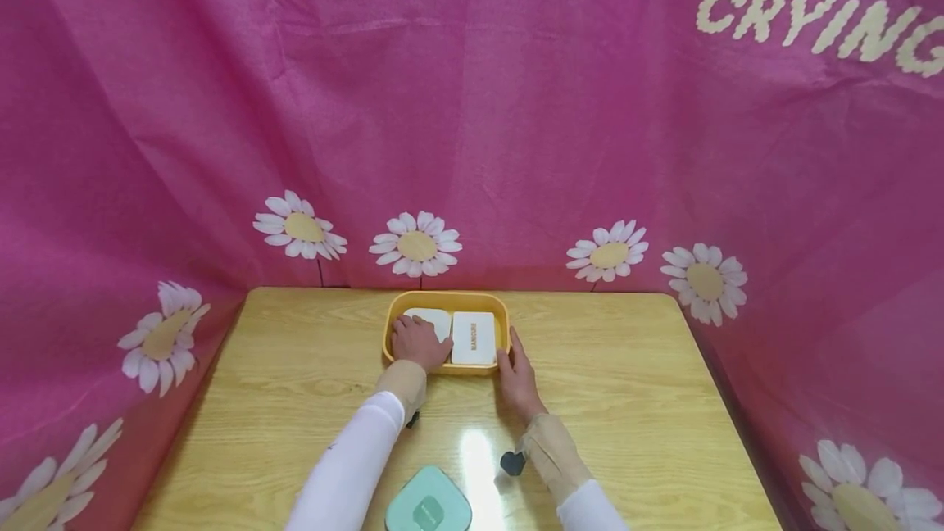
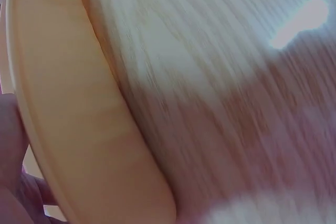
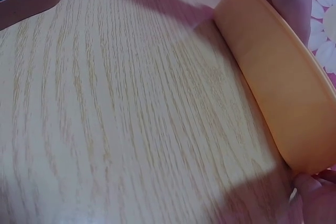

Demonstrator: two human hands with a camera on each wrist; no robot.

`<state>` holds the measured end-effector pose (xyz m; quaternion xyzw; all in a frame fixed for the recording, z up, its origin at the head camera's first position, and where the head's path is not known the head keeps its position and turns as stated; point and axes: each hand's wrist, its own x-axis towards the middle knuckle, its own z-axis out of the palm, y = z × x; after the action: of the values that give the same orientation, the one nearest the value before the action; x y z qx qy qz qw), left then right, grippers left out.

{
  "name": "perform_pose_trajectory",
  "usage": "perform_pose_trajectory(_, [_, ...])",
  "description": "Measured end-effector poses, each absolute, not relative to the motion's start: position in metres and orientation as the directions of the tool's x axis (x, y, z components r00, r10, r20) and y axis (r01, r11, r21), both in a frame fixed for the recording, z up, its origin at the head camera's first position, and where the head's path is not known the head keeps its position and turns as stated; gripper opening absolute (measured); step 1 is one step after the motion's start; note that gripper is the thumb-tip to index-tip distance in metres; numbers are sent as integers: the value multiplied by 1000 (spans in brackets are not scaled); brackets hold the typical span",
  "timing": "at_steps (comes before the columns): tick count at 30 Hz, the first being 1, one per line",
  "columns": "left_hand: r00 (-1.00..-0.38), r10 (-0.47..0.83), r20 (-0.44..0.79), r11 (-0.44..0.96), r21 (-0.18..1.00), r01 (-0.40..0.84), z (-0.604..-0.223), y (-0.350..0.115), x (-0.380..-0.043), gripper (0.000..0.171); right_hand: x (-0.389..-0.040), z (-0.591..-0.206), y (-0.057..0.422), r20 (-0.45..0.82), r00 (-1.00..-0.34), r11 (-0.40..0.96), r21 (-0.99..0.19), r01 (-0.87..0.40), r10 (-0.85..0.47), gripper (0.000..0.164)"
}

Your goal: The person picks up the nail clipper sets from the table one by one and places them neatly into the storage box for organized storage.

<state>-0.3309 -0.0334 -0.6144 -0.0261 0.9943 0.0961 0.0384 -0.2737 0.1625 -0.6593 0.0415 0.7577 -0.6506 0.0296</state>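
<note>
In the head view, a yellow tray with rounded corners sits at the table's far edge. Two white cases lie side by side inside it. My left hand reaches over the front wall and spans the left white case, fingers at its left and thumb toward its right side; the hand covers part of it. The right white case bears gold lettering. My right hand touches the tray's right front corner, with its fingers stretched along the outer wall. Both wrist views show the tray's outer wall up close.
A mint-green case with rounded corners lies near the front of the wooden table. Pink curtains with daisies hang behind and at both sides. Light glares off the tabletop between the arms.
</note>
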Motion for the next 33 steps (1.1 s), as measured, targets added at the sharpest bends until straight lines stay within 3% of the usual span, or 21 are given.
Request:
perform_pose_trajectory(6, [-997, 79, 15, 984, 161, 80, -607, -50, -326, 81, -275, -659, 159, -83, -996, 136, -987, 86, 25, 61])
perform_pose_trajectory(12, [-978, 164, 130, 942, 273, 194, -599, -69, -310, 77, -275, -658, 158, -15, -1000, 218, -976, 18, 19, 60])
perform_pose_trajectory(16, [-959, 207, 192, 926, 278, 256, -594, -78, -292, 76, -274, -659, 159, -35, -999, 209, -977, 40, 27, 61])
perform_pose_trajectory(23, [-943, 258, 211, 904, 292, 313, -593, -83, -253, 85, -269, -660, 160, -134, -991, 79, -988, 135, 15, 62])
perform_pose_trajectory(28, [-937, 284, 206, 885, 318, 338, -588, -86, -234, 92, -270, -660, 162, -90, -996, 185, -978, 93, 22, 61])
perform_pose_trajectory(33, [-945, 308, 107, 870, 371, 325, -580, -90, -217, 96, -271, -659, 162, -56, -998, 244, -968, 60, 25, 60])
